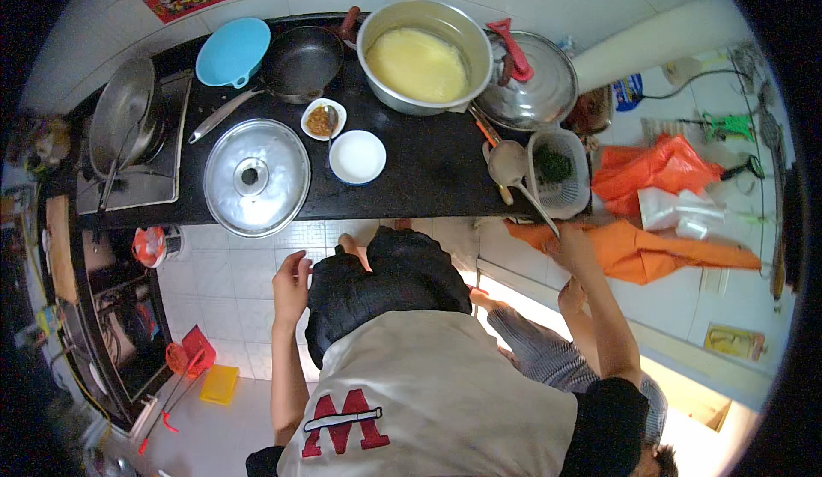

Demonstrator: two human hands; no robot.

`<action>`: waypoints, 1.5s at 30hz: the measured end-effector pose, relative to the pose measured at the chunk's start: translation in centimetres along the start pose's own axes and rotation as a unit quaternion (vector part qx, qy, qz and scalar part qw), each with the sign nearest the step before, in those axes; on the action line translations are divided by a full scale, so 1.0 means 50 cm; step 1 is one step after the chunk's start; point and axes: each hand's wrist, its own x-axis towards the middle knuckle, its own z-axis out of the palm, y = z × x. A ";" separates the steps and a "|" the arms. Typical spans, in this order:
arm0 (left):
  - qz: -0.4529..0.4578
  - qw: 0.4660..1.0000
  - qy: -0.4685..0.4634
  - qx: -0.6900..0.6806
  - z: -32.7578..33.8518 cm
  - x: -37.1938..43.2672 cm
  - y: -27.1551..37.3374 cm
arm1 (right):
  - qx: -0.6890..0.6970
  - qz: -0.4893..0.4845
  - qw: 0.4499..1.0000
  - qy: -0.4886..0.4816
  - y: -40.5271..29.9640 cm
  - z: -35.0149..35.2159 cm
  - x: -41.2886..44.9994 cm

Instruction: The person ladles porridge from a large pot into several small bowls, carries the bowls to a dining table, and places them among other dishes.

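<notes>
My right hand (569, 246) grips the handle end of a metal ladle (507, 162). The ladle's bowl is over the counter's right part, beside a clear plastic container (559, 204) with chopped greens (553, 163) in it. Under the ladle are utensils, one with an orange handle (487, 131), partly hidden. My left hand (292, 287) hangs beside my black shorts, holding nothing, fingers loosely bent. A large metal pot (424, 106) of yellow food (417, 66) stands at the back. Nearer are a white bowl (358, 157) and a small dish of brown sauce (318, 121) with a spoon.
A round metal lid (257, 188) overhangs the black counter's (424, 175) front edge. Behind it are a frying pan (305, 59) and blue colander (232, 53). A wok (122, 117) stands left; a glass lid (533, 101) leans right. Another person (552, 348) is at my right.
</notes>
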 end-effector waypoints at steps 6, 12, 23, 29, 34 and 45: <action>0.036 0.997 0.044 0.050 0.128 0.161 0.158 | 0.158 -0.049 0.974 -0.155 0.023 -0.094 -0.009; 0.025 0.950 0.109 0.293 0.184 0.293 0.209 | 0.300 -0.138 0.936 -0.124 -0.026 -0.184 0.061; 0.015 0.977 0.091 0.193 0.166 0.315 0.180 | 0.227 -0.244 0.942 0.039 -0.295 -0.224 0.432; 0.016 0.979 0.092 0.182 0.156 0.282 0.232 | 0.142 -0.204 0.968 0.045 -0.353 -0.174 0.501; 0.031 0.993 0.116 0.011 0.128 0.257 0.221 | 0.203 -0.208 0.957 -0.014 -0.359 -0.172 0.494; -0.059 0.950 0.073 -0.297 0.101 0.224 0.227 | 0.218 -0.250 0.942 0.041 -0.346 -0.215 0.438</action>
